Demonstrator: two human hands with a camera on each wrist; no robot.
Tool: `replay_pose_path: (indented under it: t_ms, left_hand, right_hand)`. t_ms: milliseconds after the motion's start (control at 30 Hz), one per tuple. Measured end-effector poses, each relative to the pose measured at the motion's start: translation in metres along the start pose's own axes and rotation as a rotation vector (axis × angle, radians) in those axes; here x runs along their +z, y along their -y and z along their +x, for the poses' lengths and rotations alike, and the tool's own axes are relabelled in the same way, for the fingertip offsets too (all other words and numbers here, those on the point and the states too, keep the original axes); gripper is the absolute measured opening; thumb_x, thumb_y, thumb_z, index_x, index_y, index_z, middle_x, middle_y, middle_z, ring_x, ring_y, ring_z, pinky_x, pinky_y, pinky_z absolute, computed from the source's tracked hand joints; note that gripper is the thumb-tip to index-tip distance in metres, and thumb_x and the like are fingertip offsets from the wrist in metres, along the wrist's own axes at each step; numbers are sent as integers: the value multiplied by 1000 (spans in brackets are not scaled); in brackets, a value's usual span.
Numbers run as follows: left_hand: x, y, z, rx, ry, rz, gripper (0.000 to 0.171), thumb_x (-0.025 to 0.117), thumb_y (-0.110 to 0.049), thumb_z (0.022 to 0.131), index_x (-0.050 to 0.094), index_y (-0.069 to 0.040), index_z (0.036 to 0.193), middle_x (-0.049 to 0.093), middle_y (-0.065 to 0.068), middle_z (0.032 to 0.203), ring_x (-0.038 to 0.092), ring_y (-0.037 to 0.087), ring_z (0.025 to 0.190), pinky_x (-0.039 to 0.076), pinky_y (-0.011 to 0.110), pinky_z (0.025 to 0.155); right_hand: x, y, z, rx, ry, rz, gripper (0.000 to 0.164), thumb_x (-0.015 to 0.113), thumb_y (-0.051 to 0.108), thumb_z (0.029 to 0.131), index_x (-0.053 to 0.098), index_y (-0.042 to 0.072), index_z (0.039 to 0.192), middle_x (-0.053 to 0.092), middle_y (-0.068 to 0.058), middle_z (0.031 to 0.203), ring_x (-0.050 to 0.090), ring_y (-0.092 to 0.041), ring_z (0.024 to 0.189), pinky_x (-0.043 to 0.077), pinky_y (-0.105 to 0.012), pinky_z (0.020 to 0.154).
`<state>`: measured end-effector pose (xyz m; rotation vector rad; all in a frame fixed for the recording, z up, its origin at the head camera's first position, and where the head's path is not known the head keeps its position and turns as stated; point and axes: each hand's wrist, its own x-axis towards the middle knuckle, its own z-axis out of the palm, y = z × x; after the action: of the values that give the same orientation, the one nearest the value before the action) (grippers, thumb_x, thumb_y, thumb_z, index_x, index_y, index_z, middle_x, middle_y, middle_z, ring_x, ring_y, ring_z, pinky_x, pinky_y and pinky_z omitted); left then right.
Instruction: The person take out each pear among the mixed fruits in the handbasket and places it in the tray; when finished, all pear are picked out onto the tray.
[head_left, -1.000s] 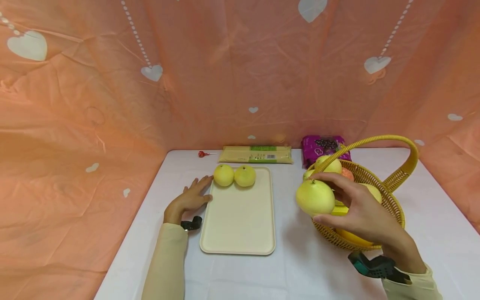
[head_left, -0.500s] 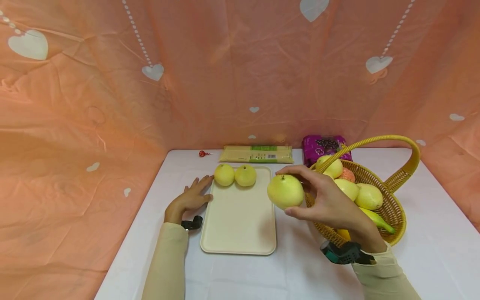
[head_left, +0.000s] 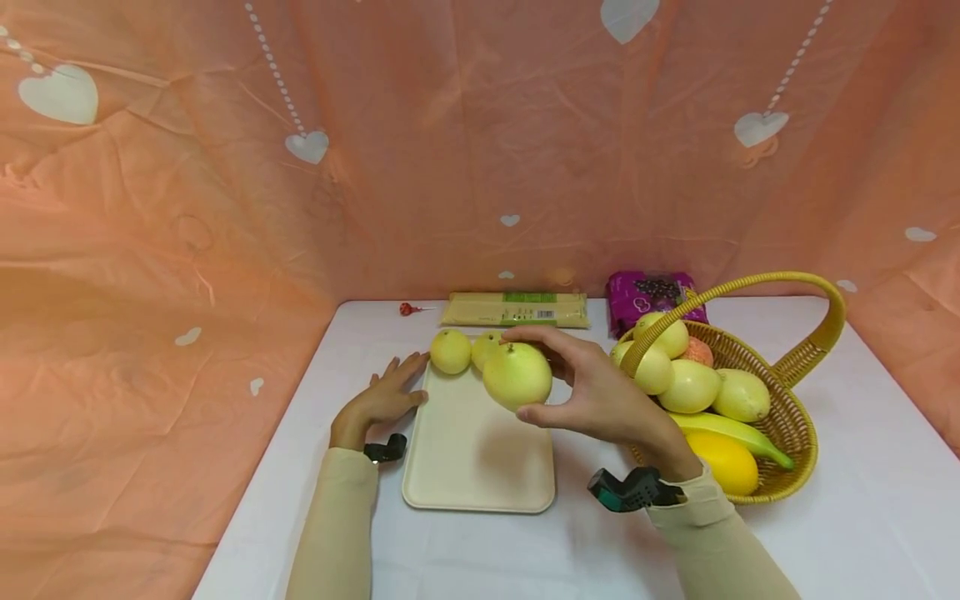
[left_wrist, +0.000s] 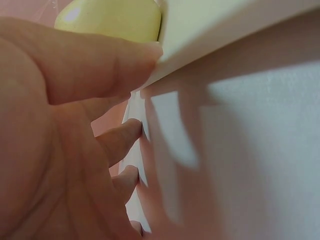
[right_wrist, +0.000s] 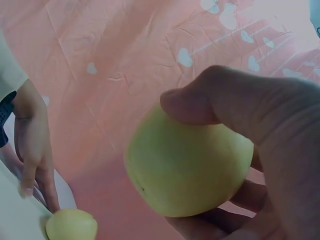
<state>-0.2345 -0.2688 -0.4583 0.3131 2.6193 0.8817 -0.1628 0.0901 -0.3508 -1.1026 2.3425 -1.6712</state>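
Observation:
My right hand [head_left: 592, 392] grips a round yellow-green pear [head_left: 517, 377] between thumb and fingers, held up over the beige tray [head_left: 480, 467]. In the right wrist view the thumb lies across the held pear [right_wrist: 187, 165], with fingers curled on the other side. Two similar pears sit at the tray's far end: the left pear [head_left: 451, 352] shows whole, while the right pear [head_left: 486, 346] is partly hidden behind the held one. My left hand [head_left: 384, 400] rests at the tray's left edge, fingers spread on the tabletop. Its thumb [left_wrist: 125, 60] touches the tray's rim in the left wrist view.
On the right stands a yellow wicker basket [head_left: 804, 454] with a tall handle, holding several pale fruits, a banana [head_left: 738, 433], a yellow mango-like fruit [head_left: 723, 462] and a reddish fruit [head_left: 697, 352]. Behind lie a flat noodle-like packet [head_left: 487, 309], a purple packet [head_left: 626, 304] and a small red item [head_left: 407, 308].
My right hand has carried the pear leftward, from beside the basket to above the tray. The basket's fruit has come into fuller view. My left hand stays in place.

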Motion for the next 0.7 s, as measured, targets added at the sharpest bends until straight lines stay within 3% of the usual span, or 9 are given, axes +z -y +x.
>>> replay_pose_path:
  t_ms: [433,700]
  left_hand:
    - [-1,-3,-3,-9,0,-5,77,59,-21,106,26,-11,175,15,23,183,-5,53,169,-9,78,129]
    - [0,-1,-2,0,-5,-6,76,59,-22,106,27,-11,175,16,24,182,-5,53,168,-9,80,128]
  right_hand:
    - [37,-23,36,-39,23,25,74,94,14,85,62,13,152,67,-5,147,69,-20,123,61,-36,106]
    - [63,-47,51,-16,52,-3,72,91,13,84,62,12,150,65,-5,148,67,-19,122,60,-33,105]
